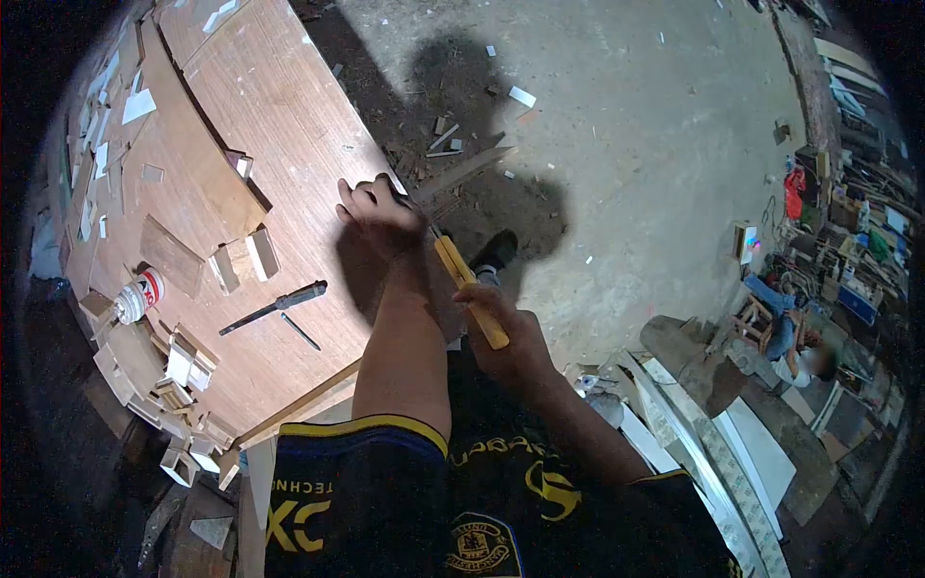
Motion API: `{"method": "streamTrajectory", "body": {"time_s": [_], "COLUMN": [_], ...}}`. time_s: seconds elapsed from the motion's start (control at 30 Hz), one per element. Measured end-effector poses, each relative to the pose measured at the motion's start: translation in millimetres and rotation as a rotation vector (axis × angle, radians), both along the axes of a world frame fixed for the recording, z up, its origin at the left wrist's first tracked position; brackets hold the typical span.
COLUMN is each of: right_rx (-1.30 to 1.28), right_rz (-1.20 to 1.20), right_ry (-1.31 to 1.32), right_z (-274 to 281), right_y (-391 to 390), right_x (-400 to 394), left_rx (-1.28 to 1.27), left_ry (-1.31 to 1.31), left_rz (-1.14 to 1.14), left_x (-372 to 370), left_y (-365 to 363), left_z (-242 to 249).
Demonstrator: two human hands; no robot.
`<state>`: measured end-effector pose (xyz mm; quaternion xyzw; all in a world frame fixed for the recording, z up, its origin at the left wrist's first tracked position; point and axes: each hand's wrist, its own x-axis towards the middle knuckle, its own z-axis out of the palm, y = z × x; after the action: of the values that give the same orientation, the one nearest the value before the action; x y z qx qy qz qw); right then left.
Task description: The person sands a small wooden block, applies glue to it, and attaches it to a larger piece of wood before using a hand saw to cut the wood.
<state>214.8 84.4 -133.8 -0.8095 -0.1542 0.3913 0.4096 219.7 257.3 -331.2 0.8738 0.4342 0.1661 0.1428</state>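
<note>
My right hand (pixel 506 332) is wrapped round the yellow handle of a saw-like tool (pixel 448 260). Its narrow blade points up toward the table's edge, close by my left hand (pixel 378 207). That hand is bent over the edge with its fingers curled, by a small dark piece (pixel 398 196); what its grip closes on is mostly hidden. Nearer to me on the wooden tabletop (pixel 289 135) lie a long dark tool (pixel 273 308) and a thin pencil-like stick (pixel 301 330).
A white and red container (pixel 141 294) stands at the left, among small wooden box pieces (pixel 188 361). A brown board (pixel 198 144) lies farther along the table. Offcuts (pixel 522 96) are scattered over the concrete floor. Long panels (pixel 694 453) lean at lower right, near a seated person (pixel 790 356).
</note>
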Motion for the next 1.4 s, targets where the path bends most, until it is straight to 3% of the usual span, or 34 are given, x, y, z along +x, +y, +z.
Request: {"method": "streamTrajectory", "body": {"time_s": [0.13,0.23,0.3,0.33,0.4,0.47,0.53,0.57,0.73,0.83,0.93,1.03,1.4], "right_rx": [-0.051,-0.002,-0.004,-0.004,-0.028,-0.034,-0.369,-0.368,-0.024,0.056,0.114,-0.024,0.045], "right_rz": [-0.004,0.014,0.033,0.049,0.034,0.021,-0.367,-0.362,-0.123,-0.126,-0.078,-0.071,-0.009], "right_ry": [0.030,-0.003,0.010,0.018,-0.013,-0.049,0.322,0.321,-0.251,-0.054,-0.050,0.079,-0.053], "right_z": [10.8,29.2,58.0,70.0,85.4,100.9,119.0,115.6,74.1,54.6,35.8,37.7,28.9], "right_y": [-7.1,-45.1,-67.9,-74.0,-83.0,-76.5,-63.9,-63.7,-68.7,-53.2,-51.2,-47.3,-50.3], "right_x": [-5.0,-27.9,-34.9,-34.2,-30.1,-26.5,-26.1,-26.5,-17.9,-6.2,-11.3,-7.8,-7.8], "left_rx": [-0.083,-0.062,-0.385,-0.386,-0.100,-0.070,-0.043,-0.009,0.024,-0.018,0.024,-0.058,-0.074], "left_ry": [0.047,-0.098,-0.487,-0.491,-0.395,-0.408,-0.412,-0.410,-0.377,-0.265,-0.185,-0.070,-0.096], "left_rz": [-0.017,0.006,0.208,0.202,0.175,0.189,0.210,0.171,0.122,0.079,0.032,0.056,0.075], "left_x": [-0.1,2.4,3.8,7.4,15.1,16.7,13.6,12.7,9.0,4.8,3.9,6.7,7.0], "left_y": [-0.2,-2.4,2.5,3.0,-2.1,-1.2,-0.1,1.6,-7.3,-4.5,-3.2,-3.3,-4.0], "left_z": [11.6,-11.6,-56.3,-43.2,-4.8,-9.2,-15.5,-19.9,3.1,7.6,2.9,7.8,5.6]}}
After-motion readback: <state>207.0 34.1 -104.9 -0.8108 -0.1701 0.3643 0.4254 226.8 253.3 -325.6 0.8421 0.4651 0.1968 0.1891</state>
